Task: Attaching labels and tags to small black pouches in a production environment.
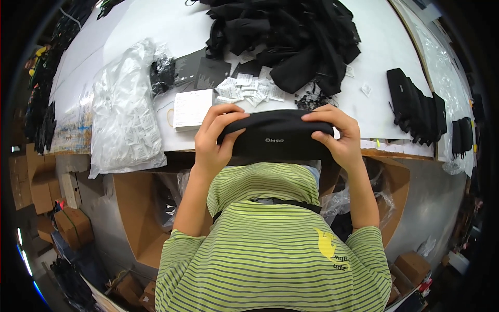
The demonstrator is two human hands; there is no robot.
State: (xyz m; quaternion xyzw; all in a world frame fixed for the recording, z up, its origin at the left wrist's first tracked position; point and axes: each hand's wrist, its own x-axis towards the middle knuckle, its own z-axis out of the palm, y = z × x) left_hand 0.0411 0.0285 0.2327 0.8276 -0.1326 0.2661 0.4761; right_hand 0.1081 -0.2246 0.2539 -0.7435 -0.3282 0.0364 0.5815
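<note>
Both my hands hold one black soft pouch stretched between them, just above the near edge of the white table. My left hand grips its left end with fingers curled over the top. My right hand grips the right end the same way. The pouch has a small pale mark on its front. Below it is my green striped shirt.
A heap of black fabric pieces lies at the back. Small white sachets, a white paper stack and dark cards lie in the middle. A clear plastic bag sits left. Stacked black pouches stand right. Cardboard boxes are under the table.
</note>
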